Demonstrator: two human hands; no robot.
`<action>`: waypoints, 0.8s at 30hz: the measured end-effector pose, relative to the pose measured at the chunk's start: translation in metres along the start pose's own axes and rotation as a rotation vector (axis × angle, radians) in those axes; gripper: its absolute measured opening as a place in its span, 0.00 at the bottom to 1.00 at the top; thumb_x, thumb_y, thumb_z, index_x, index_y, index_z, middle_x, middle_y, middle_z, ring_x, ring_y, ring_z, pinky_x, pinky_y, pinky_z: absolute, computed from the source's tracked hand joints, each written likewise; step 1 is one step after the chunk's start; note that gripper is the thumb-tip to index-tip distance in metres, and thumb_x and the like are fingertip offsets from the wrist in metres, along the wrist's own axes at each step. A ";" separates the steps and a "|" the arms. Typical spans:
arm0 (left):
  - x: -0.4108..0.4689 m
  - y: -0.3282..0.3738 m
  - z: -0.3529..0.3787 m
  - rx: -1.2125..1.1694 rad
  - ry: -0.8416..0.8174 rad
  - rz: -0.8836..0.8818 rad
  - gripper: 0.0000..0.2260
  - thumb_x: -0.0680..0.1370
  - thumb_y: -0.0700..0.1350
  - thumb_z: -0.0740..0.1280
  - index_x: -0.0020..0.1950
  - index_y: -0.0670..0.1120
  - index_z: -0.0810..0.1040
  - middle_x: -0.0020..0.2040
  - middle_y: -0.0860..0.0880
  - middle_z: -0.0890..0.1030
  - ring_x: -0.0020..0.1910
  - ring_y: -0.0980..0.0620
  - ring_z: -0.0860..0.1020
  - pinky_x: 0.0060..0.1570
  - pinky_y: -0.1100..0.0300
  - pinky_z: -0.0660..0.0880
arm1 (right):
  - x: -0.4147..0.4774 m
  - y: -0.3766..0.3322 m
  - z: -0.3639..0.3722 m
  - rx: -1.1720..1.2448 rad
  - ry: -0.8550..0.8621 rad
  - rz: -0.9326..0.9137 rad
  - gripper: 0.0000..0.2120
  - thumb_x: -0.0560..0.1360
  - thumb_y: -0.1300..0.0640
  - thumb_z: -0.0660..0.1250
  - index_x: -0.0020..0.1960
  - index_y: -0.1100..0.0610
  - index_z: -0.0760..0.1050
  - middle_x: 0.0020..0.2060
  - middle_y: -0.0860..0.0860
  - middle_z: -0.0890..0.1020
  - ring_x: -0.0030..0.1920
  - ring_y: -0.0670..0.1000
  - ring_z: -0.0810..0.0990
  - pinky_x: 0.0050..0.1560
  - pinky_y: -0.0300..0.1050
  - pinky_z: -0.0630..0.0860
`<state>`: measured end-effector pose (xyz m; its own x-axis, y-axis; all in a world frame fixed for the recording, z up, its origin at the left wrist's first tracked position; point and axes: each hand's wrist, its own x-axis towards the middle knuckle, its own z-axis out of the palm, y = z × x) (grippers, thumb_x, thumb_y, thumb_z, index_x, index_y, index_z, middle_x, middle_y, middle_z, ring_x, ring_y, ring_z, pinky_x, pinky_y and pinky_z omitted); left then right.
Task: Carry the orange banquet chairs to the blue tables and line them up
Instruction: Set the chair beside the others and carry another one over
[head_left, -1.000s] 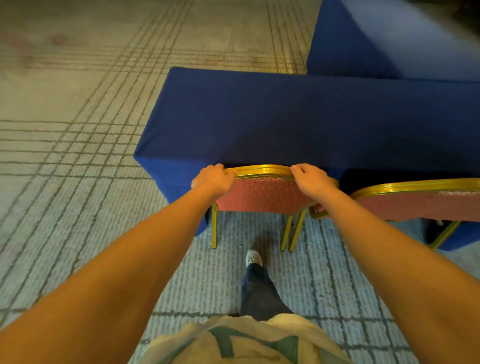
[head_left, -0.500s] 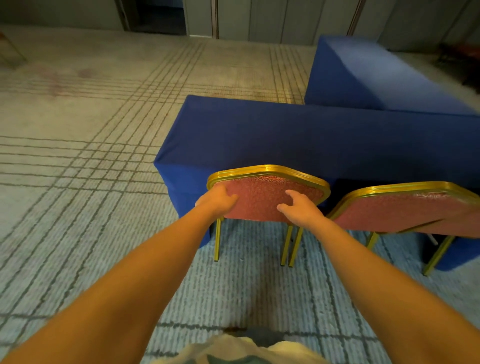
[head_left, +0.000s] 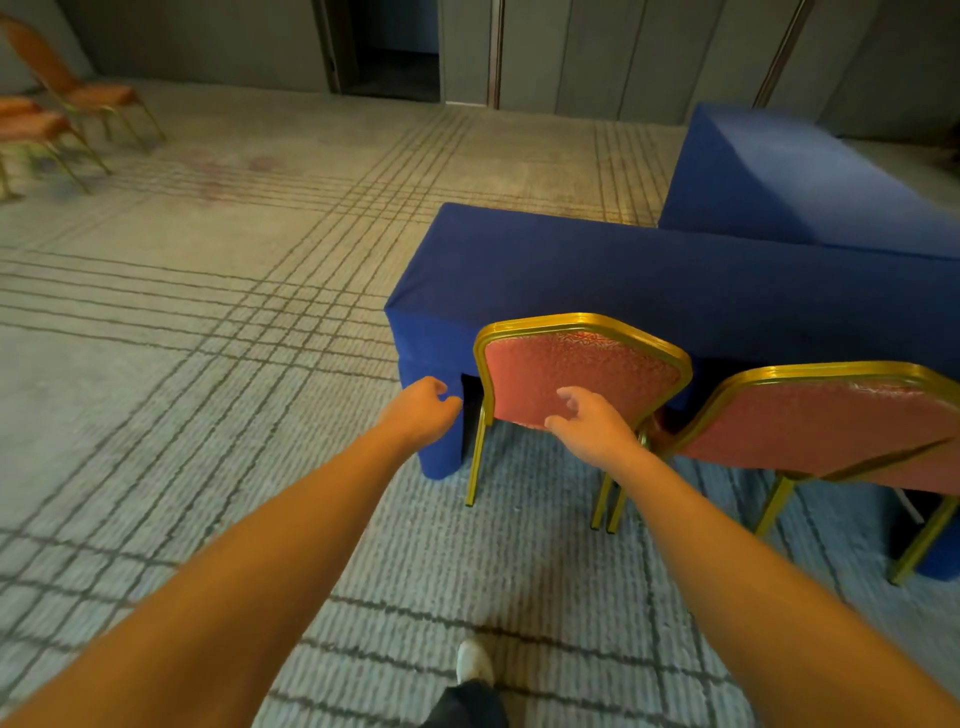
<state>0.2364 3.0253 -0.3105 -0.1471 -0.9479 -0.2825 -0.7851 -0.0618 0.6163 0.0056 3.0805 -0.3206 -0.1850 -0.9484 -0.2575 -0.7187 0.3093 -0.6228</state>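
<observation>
Holding nothing in the left hand (head_left: 421, 410), loosely curled just left of the chair (head_left: 582, 374); nothing in the right hand (head_left: 589, 423) either, slack before the lower back, contact unclear. Stands tucked against the bench (head_left: 623, 280), middle of frame, beside a second chair (head_left: 831, 415) at right. Looks placed. Next: turn to the spare chairs (head_left: 52, 114) upper left, grip one, carry over, square with the row. No containers seen.

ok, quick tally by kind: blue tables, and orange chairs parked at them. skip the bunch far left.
Blue tables: 2, near table and far table
Orange chairs: 2 plainly shown, left chair and right chair
Total: 4
</observation>
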 end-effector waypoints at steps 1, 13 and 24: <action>-0.013 -0.009 -0.002 0.010 0.012 -0.016 0.21 0.79 0.50 0.61 0.69 0.41 0.70 0.60 0.43 0.78 0.55 0.44 0.77 0.52 0.54 0.71 | -0.010 -0.005 0.007 -0.004 -0.016 -0.004 0.27 0.78 0.48 0.64 0.75 0.51 0.63 0.71 0.53 0.67 0.63 0.54 0.74 0.60 0.51 0.74; -0.089 -0.108 -0.062 -0.096 0.150 -0.194 0.22 0.79 0.52 0.61 0.71 0.46 0.67 0.66 0.46 0.75 0.58 0.46 0.77 0.52 0.55 0.72 | -0.045 -0.103 0.088 -0.056 -0.149 -0.197 0.25 0.80 0.51 0.62 0.75 0.53 0.63 0.70 0.53 0.70 0.63 0.55 0.76 0.59 0.55 0.76; -0.063 -0.242 -0.187 -0.236 0.221 -0.357 0.24 0.80 0.54 0.60 0.73 0.45 0.64 0.69 0.44 0.71 0.51 0.47 0.77 0.52 0.54 0.74 | 0.030 -0.271 0.202 -0.150 -0.426 -0.362 0.28 0.81 0.48 0.60 0.78 0.54 0.57 0.72 0.53 0.68 0.66 0.58 0.74 0.63 0.54 0.74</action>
<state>0.5476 3.0414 -0.3045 0.2587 -0.8967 -0.3593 -0.6018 -0.4405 0.6662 0.3297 2.9824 -0.3086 0.3545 -0.8704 -0.3417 -0.7785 -0.0723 -0.6234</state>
